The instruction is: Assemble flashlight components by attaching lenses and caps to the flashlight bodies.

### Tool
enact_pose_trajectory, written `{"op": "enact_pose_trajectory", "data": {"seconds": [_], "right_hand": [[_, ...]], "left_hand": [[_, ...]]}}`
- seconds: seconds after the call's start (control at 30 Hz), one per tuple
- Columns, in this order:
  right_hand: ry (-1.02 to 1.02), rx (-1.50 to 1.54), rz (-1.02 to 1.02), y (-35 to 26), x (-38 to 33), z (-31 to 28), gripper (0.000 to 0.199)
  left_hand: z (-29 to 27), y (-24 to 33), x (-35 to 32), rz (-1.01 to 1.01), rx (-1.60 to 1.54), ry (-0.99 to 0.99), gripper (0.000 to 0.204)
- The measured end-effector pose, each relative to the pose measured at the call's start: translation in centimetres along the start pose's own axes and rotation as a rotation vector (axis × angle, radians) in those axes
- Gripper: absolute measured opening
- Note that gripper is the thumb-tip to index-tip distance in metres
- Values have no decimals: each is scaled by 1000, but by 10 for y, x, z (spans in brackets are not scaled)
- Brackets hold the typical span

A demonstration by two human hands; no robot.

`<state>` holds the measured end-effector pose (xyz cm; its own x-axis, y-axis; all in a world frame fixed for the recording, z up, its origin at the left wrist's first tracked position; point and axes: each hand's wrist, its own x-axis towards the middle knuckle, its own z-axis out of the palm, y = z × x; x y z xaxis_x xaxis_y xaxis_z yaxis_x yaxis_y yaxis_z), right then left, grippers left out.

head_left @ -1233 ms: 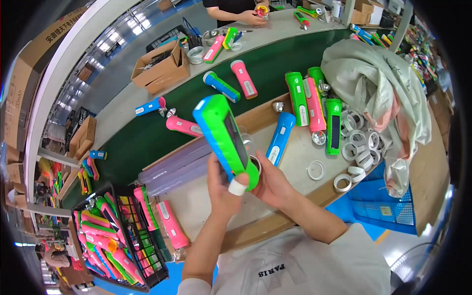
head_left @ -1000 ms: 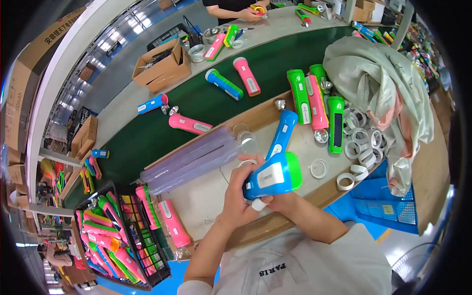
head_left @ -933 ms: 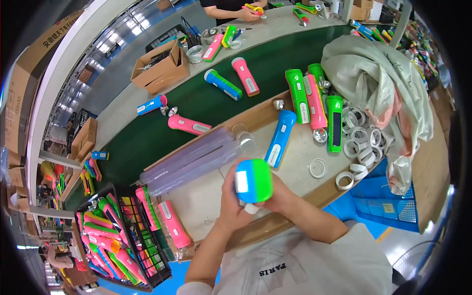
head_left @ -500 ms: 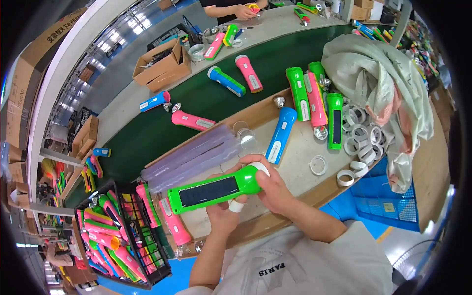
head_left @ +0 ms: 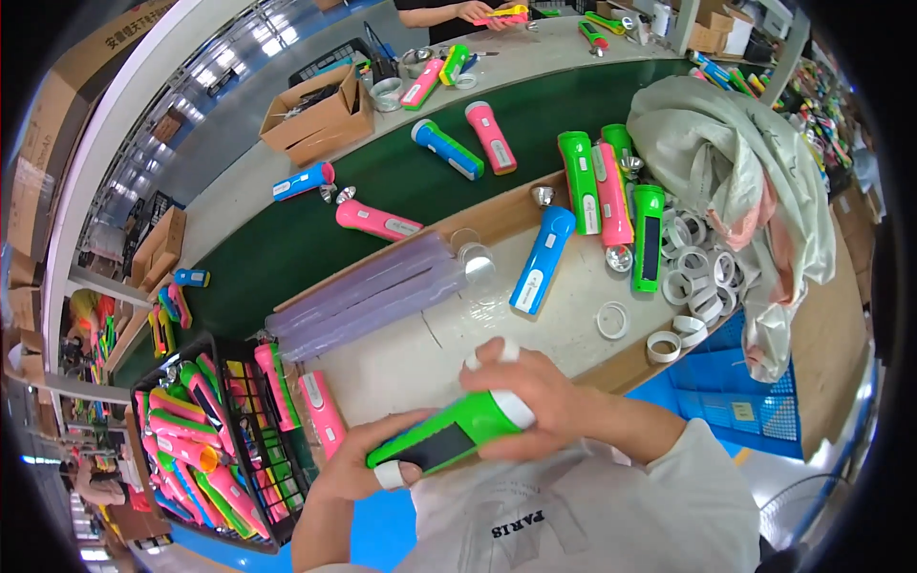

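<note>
A green flashlight [head_left: 485, 422] with a dark solar panel lies tilted between my hands, close to my shirt. My left hand [head_left: 358, 463] grips its narrow tail end, thumb along the near side. My right hand [head_left: 544, 406] is closed round the wide head end, where a white ring [head_left: 513, 409] shows; its upper fingers are bent above the body. White bands wrap my left thumb and some right fingers. Beyond lies a blue flashlight [head_left: 543, 263] on the work tray [head_left: 382, 377], beside clear round lenses [head_left: 476, 265] and lilac plastic-wrapped stacks [head_left: 373, 301].
A black crate [head_left: 250, 430] full of flashlights stands at left. Loose white rings [head_left: 690, 263], upright green and pink flashlights [head_left: 611, 196] and a pale sack [head_left: 712, 143] are at right. More flashlights rest on the green belt [head_left: 382, 158]; across it another person's hands [head_left: 482, 13] hold one.
Both hands have drawn the green flashlight nearer my body, and its panel has turned partly away. My left hand has shifted left, round the tail. Flashlights on the belt have slid slightly right.
</note>
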<state>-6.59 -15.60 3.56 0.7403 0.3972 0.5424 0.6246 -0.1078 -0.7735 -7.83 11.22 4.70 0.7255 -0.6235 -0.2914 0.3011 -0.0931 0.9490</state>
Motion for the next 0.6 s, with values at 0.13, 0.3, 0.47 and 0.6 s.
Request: {"op": "enact_pose_trajectory", "data": {"seconds": [0.13,0.3,0.47,0.6], "right_hand": [[-21,5,-211,-25,8,2,45],[253,657,995,65,7,3,33],[107,754,945,35,2,-9,50],[155,300,443,36,-3,-16,43]], "left_hand": [[4,14,-16,-105,-131,-296,59],[32,15,40,429,1320,229,61],[16,-17,39,380,828,351,57],[25,-1,52,436,739,224,58]]}}
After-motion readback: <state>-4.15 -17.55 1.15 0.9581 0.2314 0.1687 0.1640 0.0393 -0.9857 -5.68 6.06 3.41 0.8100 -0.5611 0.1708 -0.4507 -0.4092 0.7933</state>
